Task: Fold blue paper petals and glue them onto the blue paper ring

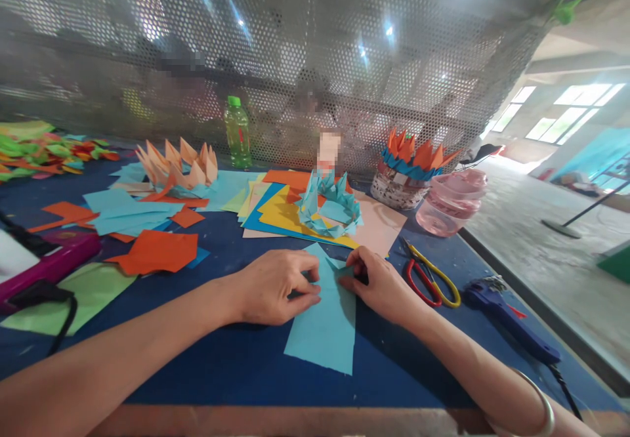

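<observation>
A light blue sheet of paper [322, 335] lies on the blue tabletop between my hands, with its upper corners folded in towards a point. My left hand [283, 286] has its fingers curled against the sheet's left edge. At the upper right edge, my right hand [378, 286] pinches a folded flap of the same sheet. Just beyond stands a ring of folded light blue paper points [308, 210], resting on a stack of coloured sheets with a yellow sheet [275, 210] near its top.
Scissors [433, 276] with red and yellow handles and a blue glue gun [514, 319] lie at right. A pink jar [450, 204], an orange-and-blue paper crown [418, 155] and a green bottle [237, 132] stand behind. Orange paper [160, 251] and a magenta device [54, 266] lie left.
</observation>
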Demonstrator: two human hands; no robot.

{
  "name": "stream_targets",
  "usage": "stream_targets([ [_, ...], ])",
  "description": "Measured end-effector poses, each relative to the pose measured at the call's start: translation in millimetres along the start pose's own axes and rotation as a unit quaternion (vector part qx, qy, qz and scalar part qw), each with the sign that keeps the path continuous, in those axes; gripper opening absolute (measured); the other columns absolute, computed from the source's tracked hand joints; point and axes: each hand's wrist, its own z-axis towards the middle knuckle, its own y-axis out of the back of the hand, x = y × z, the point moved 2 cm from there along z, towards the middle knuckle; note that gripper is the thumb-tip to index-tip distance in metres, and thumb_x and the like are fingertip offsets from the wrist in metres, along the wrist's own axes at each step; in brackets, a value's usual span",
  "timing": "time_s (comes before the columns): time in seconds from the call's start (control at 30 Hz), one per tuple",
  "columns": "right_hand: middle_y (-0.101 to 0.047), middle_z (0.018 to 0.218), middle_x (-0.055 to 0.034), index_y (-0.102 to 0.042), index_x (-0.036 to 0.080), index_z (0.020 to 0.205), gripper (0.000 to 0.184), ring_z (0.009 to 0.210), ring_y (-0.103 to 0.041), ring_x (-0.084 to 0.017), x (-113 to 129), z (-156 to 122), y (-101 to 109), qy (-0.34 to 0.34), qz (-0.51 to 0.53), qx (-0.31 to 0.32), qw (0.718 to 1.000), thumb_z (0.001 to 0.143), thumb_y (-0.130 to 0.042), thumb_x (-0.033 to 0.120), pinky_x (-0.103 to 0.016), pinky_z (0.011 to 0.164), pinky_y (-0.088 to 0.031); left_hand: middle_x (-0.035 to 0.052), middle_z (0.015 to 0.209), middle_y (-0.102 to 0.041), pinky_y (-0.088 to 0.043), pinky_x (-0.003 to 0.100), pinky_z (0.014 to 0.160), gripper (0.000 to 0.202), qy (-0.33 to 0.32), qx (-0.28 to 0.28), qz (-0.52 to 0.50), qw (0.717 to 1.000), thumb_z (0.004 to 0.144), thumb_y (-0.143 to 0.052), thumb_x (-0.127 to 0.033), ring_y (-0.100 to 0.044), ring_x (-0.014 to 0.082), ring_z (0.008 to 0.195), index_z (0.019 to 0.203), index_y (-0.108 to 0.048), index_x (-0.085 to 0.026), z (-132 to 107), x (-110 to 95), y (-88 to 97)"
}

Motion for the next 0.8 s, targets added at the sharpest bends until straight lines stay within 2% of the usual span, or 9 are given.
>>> stream_targets([
  [0.5, -0.055, 0.079, 0.0012, -0.05, 0.021, 0.094, 0.018, 0.078, -0.054, -0.016, -4, 0, 2, 0.01, 0.018, 0.028, 0.999, 0.078, -0.057, 0.017, -0.029, 0.07, -0.041, 0.0029, 0.089, -0.067, -0.041, 0.027, 0.064, 0.025, -0.006, -0.009, 0.0, 1.0, 0.086, -0.055, -0.024, -0.062, 0.0157, 0.076, 0.068, -0.073, -0.021, 1, 0, 1.3],
  [0.6, -0.056, 0.08, 0.0003, -0.051, 0.021, 0.093, 0.022, 0.078, -0.054, -0.018, 2, -1, -1, 0.003, -0.005, 0.009, 1.0, 0.078, -0.063, 0.03, -0.03, 0.069, -0.04, 0.0034, 0.091, -0.066, -0.041, 0.027, 0.065, 0.024, -0.005, -0.008, 0.009, 1.0, 0.086, -0.055, -0.025, -0.062, 0.0161, 0.077, 0.071, -0.073, -0.021, 1, -1, 1.3],
  [0.7, -0.058, 0.085, -0.0026, -0.051, 0.021, 0.091, 0.037, 0.084, -0.055, -0.022, 10, -2, -8, -0.008, -0.041, -0.021, 0.999, 0.072, -0.069, 0.047, -0.033, 0.072, -0.041, 0.0031, 0.089, -0.066, -0.04, 0.027, 0.063, 0.024, -0.009, -0.014, 0.015, 1.0, 0.085, -0.055, -0.025, -0.061, 0.0154, 0.075, 0.07, -0.073, -0.021, 1, -2, 1.0],
  [0.8, -0.058, 0.093, -0.0057, -0.051, 0.021, 0.093, 0.041, 0.093, -0.054, -0.025, 15, -4, -13, -0.019, -0.063, -0.042, 0.997, 0.071, -0.069, 0.051, -0.038, 0.078, -0.04, 0.0027, 0.087, -0.066, -0.039, 0.027, 0.062, 0.025, -0.012, -0.017, 0.016, 1.0, 0.085, -0.056, -0.024, -0.061, 0.0148, 0.073, 0.066, -0.071, -0.02, 2, -2, 0.7],
])
